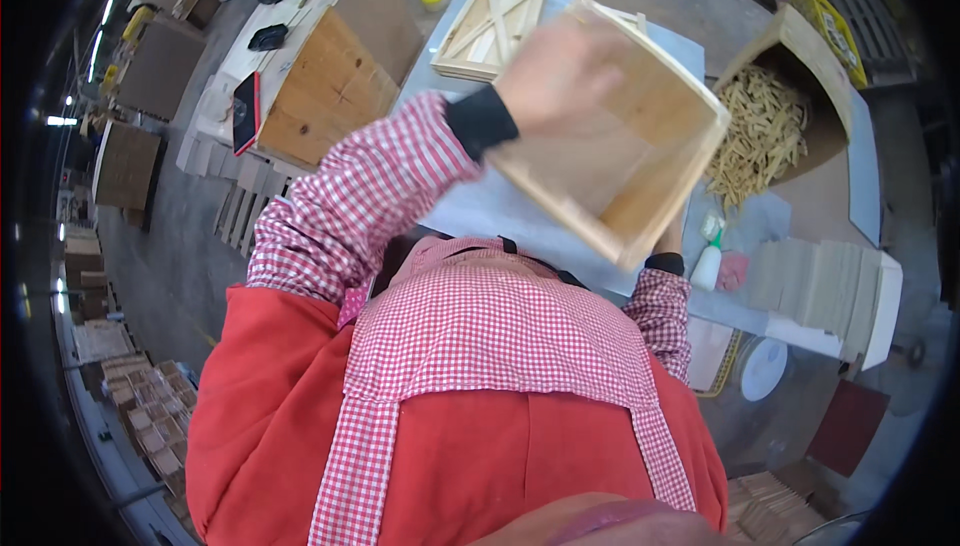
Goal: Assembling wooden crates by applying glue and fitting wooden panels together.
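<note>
An open wooden box (655, 171) is tilted over the table in front of me, its hollow inside facing up toward me. My left hand (565, 71) is smeared by motion over the box's far left side, and its fingers cannot be made out. At the near right corner of the box, my right hand (671, 238) holds it from the outside, with most of its fingers hidden behind the wall. Beyond my left hand lies a stack of wooden panels with crossed slats (492, 28) on the pale table top (480, 202).
To the right, a carton (815, 61) on its side spills small wooden pieces (762, 131). Nearer are a white and green bottle (708, 258), a pink cloth (733, 272) and stacked grey boards (815, 281). At left, a wooden cabinet (325, 86) bears a red-edged phone (246, 114).
</note>
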Tool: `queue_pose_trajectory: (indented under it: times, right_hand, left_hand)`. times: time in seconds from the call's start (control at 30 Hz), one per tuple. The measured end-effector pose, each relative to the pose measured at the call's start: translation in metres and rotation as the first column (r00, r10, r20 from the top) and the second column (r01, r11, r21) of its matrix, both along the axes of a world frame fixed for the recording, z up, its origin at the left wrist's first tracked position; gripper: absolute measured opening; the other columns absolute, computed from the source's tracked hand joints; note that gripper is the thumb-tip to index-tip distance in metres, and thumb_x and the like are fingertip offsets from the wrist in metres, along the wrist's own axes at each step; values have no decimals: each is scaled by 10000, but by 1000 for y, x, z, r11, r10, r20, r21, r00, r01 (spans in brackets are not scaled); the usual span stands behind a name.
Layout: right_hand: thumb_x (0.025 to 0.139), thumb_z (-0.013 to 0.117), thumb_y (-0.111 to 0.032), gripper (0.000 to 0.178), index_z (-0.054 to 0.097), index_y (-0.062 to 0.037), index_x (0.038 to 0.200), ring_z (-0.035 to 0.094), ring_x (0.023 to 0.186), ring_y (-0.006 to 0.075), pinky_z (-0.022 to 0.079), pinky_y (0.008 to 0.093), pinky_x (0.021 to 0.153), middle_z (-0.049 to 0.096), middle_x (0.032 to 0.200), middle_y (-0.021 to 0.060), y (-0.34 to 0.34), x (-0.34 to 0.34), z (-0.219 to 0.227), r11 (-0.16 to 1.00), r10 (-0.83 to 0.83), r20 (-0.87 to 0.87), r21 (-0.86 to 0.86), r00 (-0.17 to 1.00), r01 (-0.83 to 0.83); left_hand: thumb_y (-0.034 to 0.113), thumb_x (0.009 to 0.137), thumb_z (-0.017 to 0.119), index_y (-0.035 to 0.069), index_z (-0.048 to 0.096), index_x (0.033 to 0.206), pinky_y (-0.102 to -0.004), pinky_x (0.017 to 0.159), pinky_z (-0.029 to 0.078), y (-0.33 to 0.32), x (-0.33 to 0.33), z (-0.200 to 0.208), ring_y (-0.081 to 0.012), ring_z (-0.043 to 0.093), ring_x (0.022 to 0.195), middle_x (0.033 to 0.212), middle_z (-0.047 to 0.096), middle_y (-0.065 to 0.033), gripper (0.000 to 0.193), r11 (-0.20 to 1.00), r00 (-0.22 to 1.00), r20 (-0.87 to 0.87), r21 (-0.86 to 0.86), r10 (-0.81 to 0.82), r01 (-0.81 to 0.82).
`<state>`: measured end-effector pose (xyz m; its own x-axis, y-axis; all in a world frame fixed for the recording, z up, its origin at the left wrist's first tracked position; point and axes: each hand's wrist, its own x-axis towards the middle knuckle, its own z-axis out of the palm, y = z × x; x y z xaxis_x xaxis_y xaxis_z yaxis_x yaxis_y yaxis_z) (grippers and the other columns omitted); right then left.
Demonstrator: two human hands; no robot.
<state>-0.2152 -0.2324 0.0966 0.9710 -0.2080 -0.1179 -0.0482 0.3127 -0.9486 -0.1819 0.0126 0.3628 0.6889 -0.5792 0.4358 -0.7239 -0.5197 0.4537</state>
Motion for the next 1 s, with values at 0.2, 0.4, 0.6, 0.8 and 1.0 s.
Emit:
queue_pose_trajectory:
  times: [0.2,0.4,0.6,0.8,1.0]
  right_hand:
    - [993,367,-411,498,484,-43,1309,619,844,176,503,296,740,603,1113,124,-24,-31,116,994,-100,76,-29,992,102]
    - [958,455,-440,518,563,20,1170,605,735,133,483,259,619,619,951,94,-15,7,188,906,-229,108,-339,967,253]
    - [921,566,-359,381,611,14,987,556,639,111,444,253,548,607,841,52,-28,62,186,782,-238,59,-581,970,227]
    - [928,558,-339,384,625,26,1027,571,775,130,466,279,680,624,933,71,-32,70,180,784,-302,-11,-572,953,242]
    - [961,464,-385,459,612,38,1062,569,851,151,454,298,741,631,975,77,-23,40,190,763,-386,-139,-604,912,231]
  left_hand:
    - [267,865,648,18,595,1125,-362,835,478,39,108,-33,-226,584,949,1076,600,-109,365,866,745,-667,-358,24,-349]
    - [353,846,667,34,630,1046,-334,730,495,24,165,-56,-159,610,837,970,646,-88,378,799,337,-941,-235,-43,-553]
    - [229,783,734,33,663,873,-328,615,513,-4,224,-92,-189,616,751,871,647,-105,227,796,345,-904,-395,-250,-458]
    - [282,813,680,36,690,902,-335,614,507,-19,228,-103,-201,598,653,824,647,-95,261,887,606,-795,-279,1,-367]
    - [505,835,608,25,616,1129,-410,722,513,19,171,-87,-277,606,965,1134,609,-161,563,868,468,-848,-408,-248,-281]
